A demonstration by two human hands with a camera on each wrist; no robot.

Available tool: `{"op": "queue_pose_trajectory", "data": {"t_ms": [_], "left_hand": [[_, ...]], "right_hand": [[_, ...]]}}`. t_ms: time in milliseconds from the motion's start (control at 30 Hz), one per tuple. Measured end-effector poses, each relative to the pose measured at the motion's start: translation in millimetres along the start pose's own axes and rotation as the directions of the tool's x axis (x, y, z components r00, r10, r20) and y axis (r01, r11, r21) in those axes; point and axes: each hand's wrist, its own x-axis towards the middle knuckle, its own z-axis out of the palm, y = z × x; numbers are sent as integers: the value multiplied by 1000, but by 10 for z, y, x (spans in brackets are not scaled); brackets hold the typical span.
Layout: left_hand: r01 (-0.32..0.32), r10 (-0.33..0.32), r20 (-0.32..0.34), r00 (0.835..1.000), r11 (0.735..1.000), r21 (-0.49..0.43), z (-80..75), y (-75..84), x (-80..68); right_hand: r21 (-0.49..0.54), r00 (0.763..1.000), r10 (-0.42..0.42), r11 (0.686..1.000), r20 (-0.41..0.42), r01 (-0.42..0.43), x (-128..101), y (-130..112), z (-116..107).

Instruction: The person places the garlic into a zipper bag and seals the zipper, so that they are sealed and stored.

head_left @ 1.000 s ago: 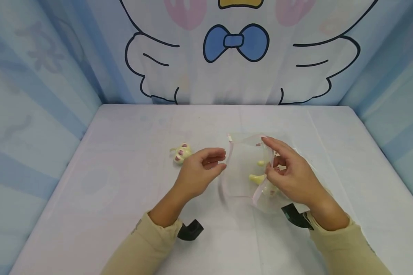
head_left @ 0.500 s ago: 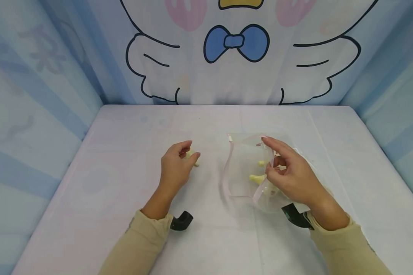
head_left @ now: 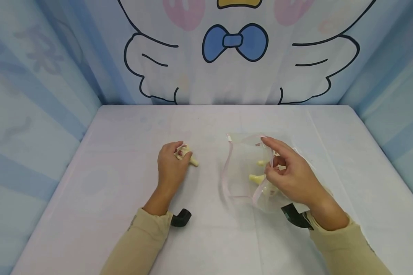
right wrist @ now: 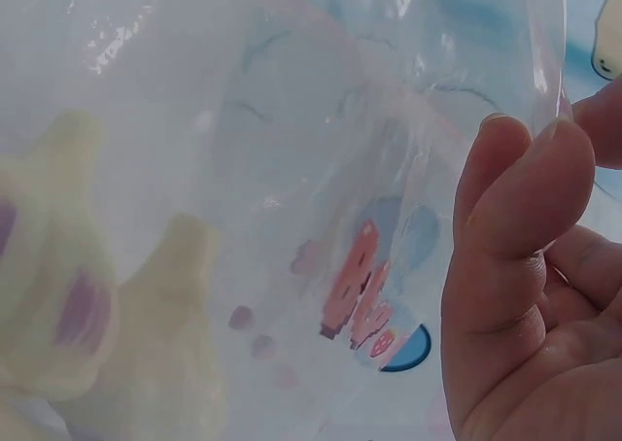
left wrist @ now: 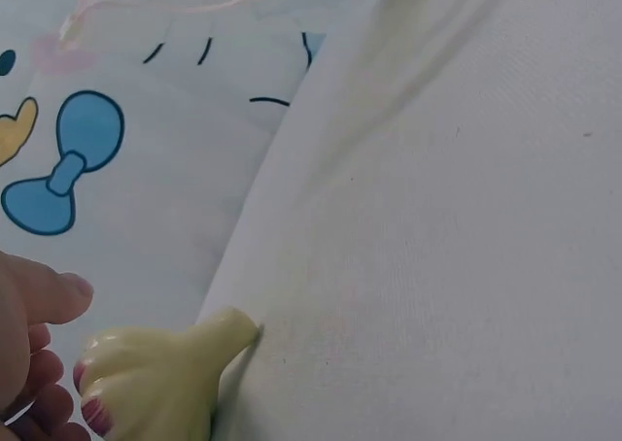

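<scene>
We see a small pale yellow toy [head_left: 186, 156] with pink spots lying on the table [head_left: 124, 229], left of centre, with its stalk pointing right. The left hand [head_left: 171, 164] has its fingers curled round the toy's fat end; the left wrist view shows the toy [left wrist: 155, 383] right against those fingers [left wrist: 44, 295]. To the right, well apart from it, stands a clear bag [head_left: 242, 168] with a pink zip strip, its mouth held open toward the left. The right hand [head_left: 289, 173] pinches the bag's near edge between thumb and bent fingers, the forefinger stretched out along the top. In the right wrist view we see the bag [right wrist: 292, 169] just beside the thumb [right wrist: 505, 237]. Inside the bag lie more yellow toys [head_left: 258, 177]. Behind the table hangs a backdrop [head_left: 234, 42] with a blue bow drawn on it.
</scene>
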Motion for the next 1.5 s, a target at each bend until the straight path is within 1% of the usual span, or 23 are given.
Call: {"op": "queue_pose_trajectory", "data": {"t_ms": [200,367,467,533,700,767,867,967,1133,1300,1367,1500], "left_hand": [[26,-29,35,999,998,63,35,-51,14],[61,-65,60,996,995,73,54,-71,10],[69,-76,76,994,994,90,63,-83,9],[67,-77,93,993,992,107,67,-90,9],[38,-59,146,988,989,141,66,-83,22],[32,-55,164,985,990,141,70,-78,25],[38,-61,184,981,992,122,92,-81,16],[52,-75,194,978,992,117,123,-89,2],[62,-88,187,978,988,144,163,-109,-14],[73,-102,192,976,986,151,159,-109,-29],[68,-101,203,974,984,168,151,-95,-34],[36,-86,227,970,975,217,134,-61,-39]], "right_hand": [[-1,1000,10,1000,-4,-10,-5,-11,3],[-5,1000,12,1000,-5,-12,-9,-10,7],[-4,1000,10,1000,-8,-10,-7,-6,8],[-2,1000,5,1000,-9,-5,-6,-3,7],[2,1000,-4,1000,-11,4,-6,0,5],[0,1000,-2,1000,-11,2,-7,-2,7],[-2,1000,4,1000,-10,-4,-10,-4,8],[-2,1000,6,1000,-9,-6,-9,-7,12],[-9,1000,3,1000,-8,-3,-4,-5,16],[-2,1000,8,1000,-5,-8,-1,0,15],[4,1000,11,1000,-3,-11,0,3,16],[3,1000,11,1000,-3,-11,-1,9,11]]}}
